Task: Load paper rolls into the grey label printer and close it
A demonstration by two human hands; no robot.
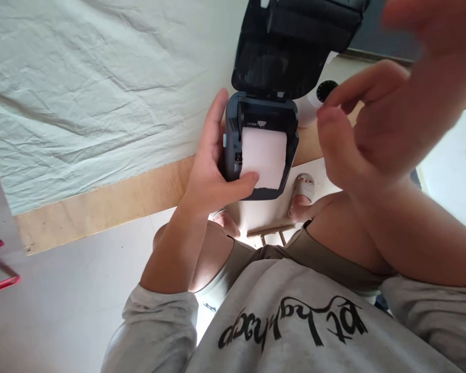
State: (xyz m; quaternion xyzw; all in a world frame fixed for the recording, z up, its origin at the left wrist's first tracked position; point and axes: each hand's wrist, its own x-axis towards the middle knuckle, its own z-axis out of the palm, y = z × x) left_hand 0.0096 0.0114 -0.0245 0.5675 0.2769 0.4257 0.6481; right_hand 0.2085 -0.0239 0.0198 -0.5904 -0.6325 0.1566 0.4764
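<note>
My left hand (213, 171) grips a small dark grey printer (229, 129) by its left side, with the thumb lying over the lower part of the white paper roll (264, 153) inside. The printer's black lid (279, 57) is swung up and back, away from me. To the right, my right hand (368, 119) is raised apart from the printer, thumb and forefinger tips brought together. Its other fingers are blurred near the camera, and whatever the pinch may hold cannot be made out. A white roll-like thing with a dark round end (326, 91) lies behind the fingertips.
A pale, creased cloth (101, 77) covers the table, whose wooden edge (108, 202) shows along the front. Red-ended metal bars (2, 285) stand at the far left. My legs and sandalled feet (303, 191) are below, near a small wooden frame (271, 231) on the floor.
</note>
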